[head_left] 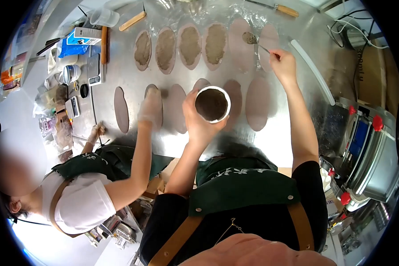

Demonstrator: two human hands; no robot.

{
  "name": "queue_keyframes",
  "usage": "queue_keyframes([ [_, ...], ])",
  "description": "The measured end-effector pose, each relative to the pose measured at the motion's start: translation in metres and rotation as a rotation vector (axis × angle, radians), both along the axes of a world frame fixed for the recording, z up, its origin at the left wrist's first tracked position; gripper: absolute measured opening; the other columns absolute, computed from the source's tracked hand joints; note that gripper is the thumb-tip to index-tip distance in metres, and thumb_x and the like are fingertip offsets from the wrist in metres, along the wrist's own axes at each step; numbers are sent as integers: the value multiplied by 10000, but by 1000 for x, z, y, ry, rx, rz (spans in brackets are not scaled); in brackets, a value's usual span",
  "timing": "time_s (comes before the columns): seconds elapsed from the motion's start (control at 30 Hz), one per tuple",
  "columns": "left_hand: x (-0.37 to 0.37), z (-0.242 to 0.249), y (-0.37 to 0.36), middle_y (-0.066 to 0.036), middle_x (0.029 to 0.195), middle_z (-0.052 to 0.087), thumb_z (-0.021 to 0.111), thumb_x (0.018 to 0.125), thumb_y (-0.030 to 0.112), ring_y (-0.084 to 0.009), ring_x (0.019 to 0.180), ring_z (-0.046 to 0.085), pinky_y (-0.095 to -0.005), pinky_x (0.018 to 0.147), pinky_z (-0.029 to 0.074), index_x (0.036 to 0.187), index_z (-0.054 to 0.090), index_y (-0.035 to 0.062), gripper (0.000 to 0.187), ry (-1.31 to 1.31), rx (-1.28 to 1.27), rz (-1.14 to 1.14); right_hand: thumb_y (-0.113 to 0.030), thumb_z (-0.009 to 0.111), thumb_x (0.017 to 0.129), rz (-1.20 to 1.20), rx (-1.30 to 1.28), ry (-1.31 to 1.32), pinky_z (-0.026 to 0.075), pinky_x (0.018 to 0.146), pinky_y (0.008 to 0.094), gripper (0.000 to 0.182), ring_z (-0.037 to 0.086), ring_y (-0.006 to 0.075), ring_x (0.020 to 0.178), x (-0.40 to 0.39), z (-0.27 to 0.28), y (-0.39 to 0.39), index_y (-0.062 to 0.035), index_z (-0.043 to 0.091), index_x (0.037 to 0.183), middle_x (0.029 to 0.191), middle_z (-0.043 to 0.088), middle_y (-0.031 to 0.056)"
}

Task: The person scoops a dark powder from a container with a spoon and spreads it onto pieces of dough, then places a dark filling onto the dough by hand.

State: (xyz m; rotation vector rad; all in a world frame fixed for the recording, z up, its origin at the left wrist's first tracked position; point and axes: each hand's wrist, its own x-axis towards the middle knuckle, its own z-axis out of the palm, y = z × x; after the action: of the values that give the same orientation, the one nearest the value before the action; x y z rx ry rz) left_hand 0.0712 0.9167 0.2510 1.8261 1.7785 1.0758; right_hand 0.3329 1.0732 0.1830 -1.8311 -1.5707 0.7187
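My left hand [195, 119] is wrapped round a white tub [212, 104] of dark brown filling, held over the near row of flat, pinkish-brown ovals. In my right hand [283, 66] I grip the thin handle of a spoon [250, 38], its bowl loaded with speckled filling. That bowl overlaps the right edge of a bare oval [240, 48] in the far row. Another bare oval [269, 33] lies to its right, partly behind the handle. Left of these, several ovals carry a spread brown layer, such as the coated oval [215, 44]. The tub and my left hand partly hide near-row ovals.
A co-worker at my left has one gloved hand [150, 108], blurred, on a near-row oval. A scale [94, 69], a wooden stick [104, 45] and a blue packet [73, 48] stand left. A white tube [313, 73] lies right, near a metal machine [377, 164].
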Motion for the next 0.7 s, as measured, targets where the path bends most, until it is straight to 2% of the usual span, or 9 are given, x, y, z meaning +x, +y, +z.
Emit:
queue_keyframes([
  [0.13, -10, 5, -13, -201, 1318, 468, 917, 533, 153, -341, 1183, 529, -426, 988, 449, 1357, 363, 26, 1001, -19, -59, 1, -148, 620, 825, -14, 61, -244, 531, 688, 436, 182, 673, 356, 738, -20, -20, 16, -82, 746, 939, 799, 696, 170],
  [0.43, -19, 6, -19, -212, 1337, 445, 913, 518, 134, -354, 1215, 497, -430, 1010, 426, 1337, 354, 34, 997, -2, -93, -21, -65, 648, 724, 124, 339, -618, 540, 564, 406, 161, 673, 290, 643, -39, -29, 13, -76, 693, 879, 786, 670, 90],
  [0.57, -21, 3, -25, -229, 1340, 467, 908, 520, 143, -406, 1237, 466, -474, 1034, 395, 1332, 389, 6, 973, -97, -80, -11, -13, 643, 690, 177, 388, -641, 541, 539, 388, 170, 668, 291, 622, -43, -31, 12, -43, 672, 855, 772, 647, 112],
  [0.7, -24, 2, -30, -230, 1343, 464, 907, 517, 136, -407, 1235, 466, -477, 1035, 393, 1328, 390, 2, 971, -106, -92, 3, 24, 628, 672, 197, 431, -668, 540, 527, 390, 158, 667, 292, 620, -48, -27, 9, -23, 651, 821, 763, 629, 133],
])
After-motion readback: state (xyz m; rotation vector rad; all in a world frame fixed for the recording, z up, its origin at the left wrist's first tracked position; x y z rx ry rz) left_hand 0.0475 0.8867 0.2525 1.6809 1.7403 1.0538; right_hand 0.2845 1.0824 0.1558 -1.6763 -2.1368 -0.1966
